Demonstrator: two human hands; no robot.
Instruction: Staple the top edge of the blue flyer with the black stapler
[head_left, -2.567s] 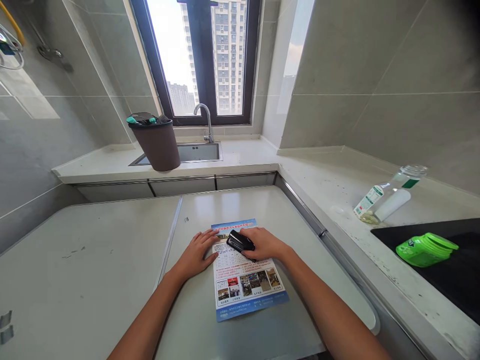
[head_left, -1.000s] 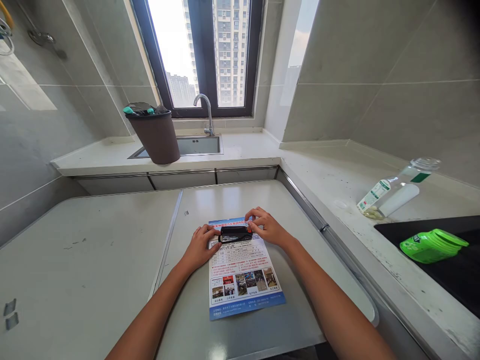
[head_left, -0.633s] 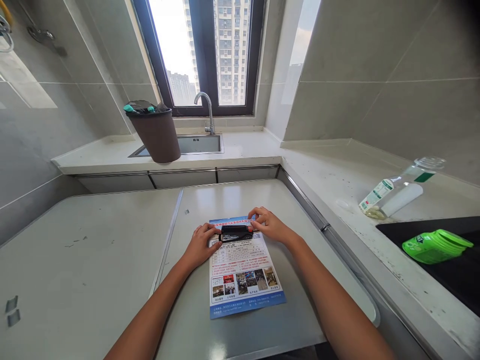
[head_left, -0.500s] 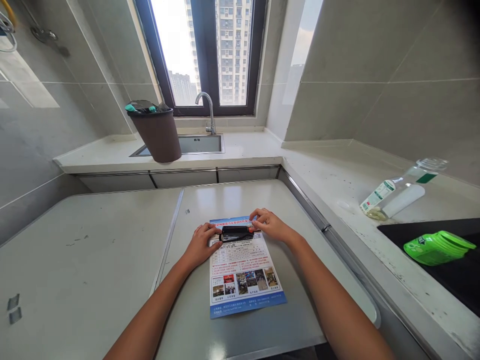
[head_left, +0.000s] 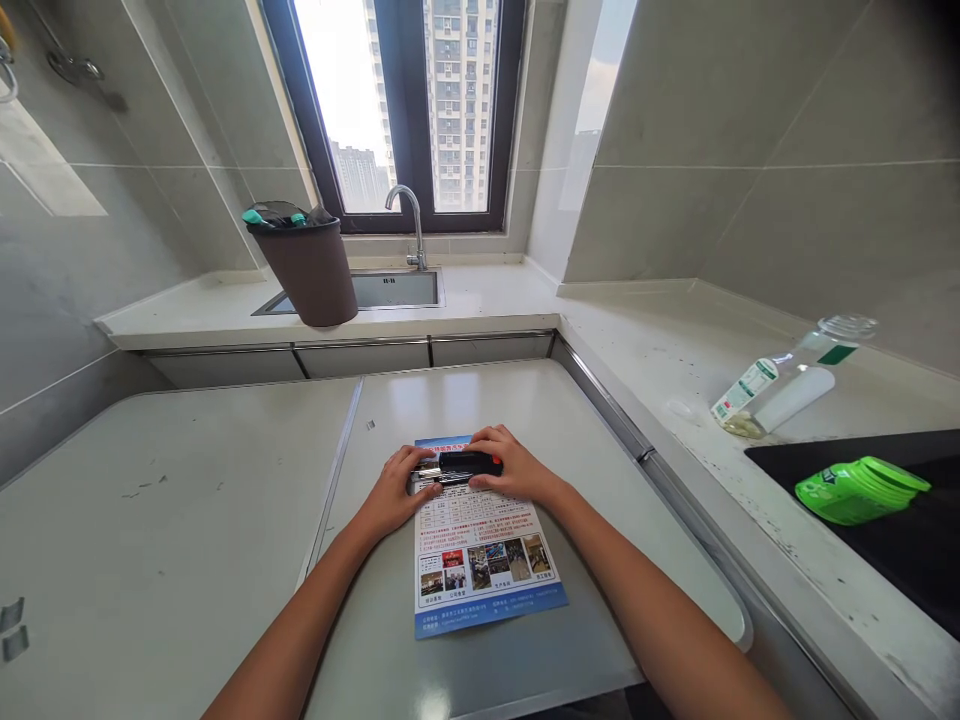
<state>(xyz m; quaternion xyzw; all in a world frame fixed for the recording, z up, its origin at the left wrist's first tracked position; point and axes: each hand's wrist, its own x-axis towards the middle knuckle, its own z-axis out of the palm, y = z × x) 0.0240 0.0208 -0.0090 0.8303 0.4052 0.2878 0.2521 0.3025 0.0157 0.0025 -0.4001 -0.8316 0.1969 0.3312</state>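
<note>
A printed flyer with a blue lower edge lies flat on the pale table. Across its upper part lies a black stapler with a red end. My right hand is curled over the stapler's right half and grips it. My left hand rests at the flyer's upper left, with its fingers closed on the stapler's left end.
A brown bin stands on the counter beside a steel sink with a tap under the window. On the right counter lie a clear bottle, a green container and a black cooktop.
My right hand has moved from the flyer's top edge down onto the stapler and closed over it. The stapler now shows a metal part at its left end.
</note>
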